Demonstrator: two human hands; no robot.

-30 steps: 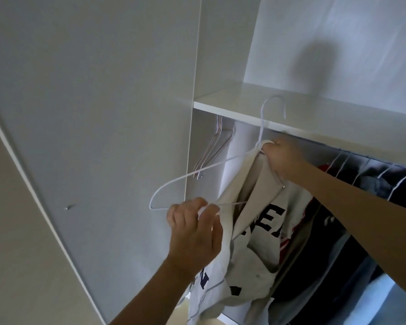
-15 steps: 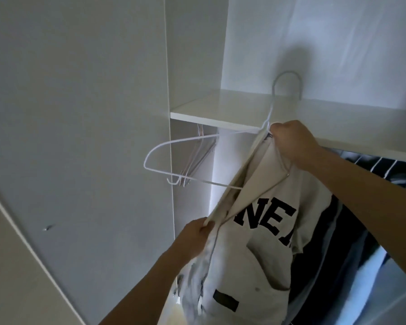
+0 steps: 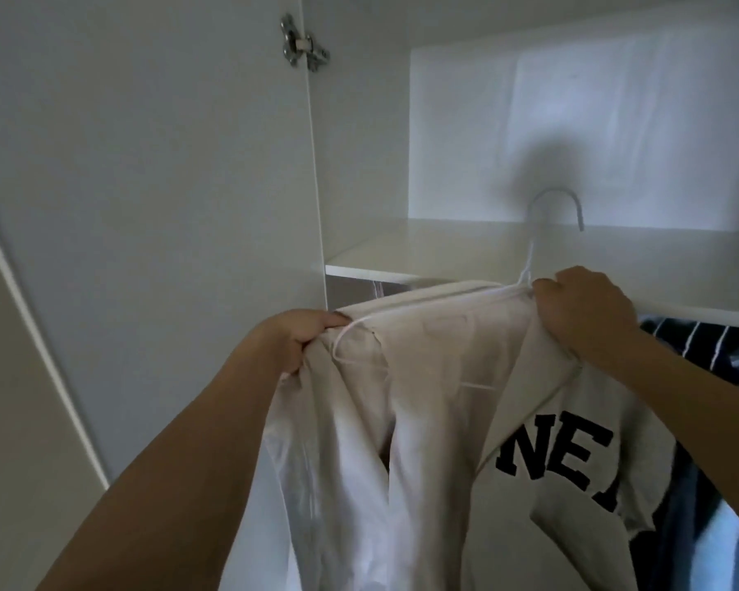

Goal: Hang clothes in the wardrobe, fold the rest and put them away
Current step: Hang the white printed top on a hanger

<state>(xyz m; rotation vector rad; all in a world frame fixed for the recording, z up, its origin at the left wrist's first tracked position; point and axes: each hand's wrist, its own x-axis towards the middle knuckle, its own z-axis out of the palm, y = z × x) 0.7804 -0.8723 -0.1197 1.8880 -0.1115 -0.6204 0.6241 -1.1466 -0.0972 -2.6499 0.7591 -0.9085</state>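
A cream sweatshirt (image 3: 440, 403) with black letters on its front hangs on a white wire hanger (image 3: 530, 253) held up in front of the open wardrobe. My right hand (image 3: 585, 309) grips the hanger's neck together with the collar, just below the hook. My left hand (image 3: 304, 339) pinches the sweatshirt's left shoulder, which lies over the hanger's left end. The hook stands free in front of the white shelf (image 3: 423, 253). The rail under the shelf is hidden.
The open wardrobe door (image 3: 146, 206) with a metal hinge (image 3: 301, 44) stands at the left. Dark and striped clothes (image 3: 700, 351) hang at the right under the shelf. The compartment above the shelf holds nothing visible.
My left hand rose from the sweatshirt's lower edge and drew the left shoulder up over the hanger's bare left arm. The camera tilted upward; my right hand kept its grip.
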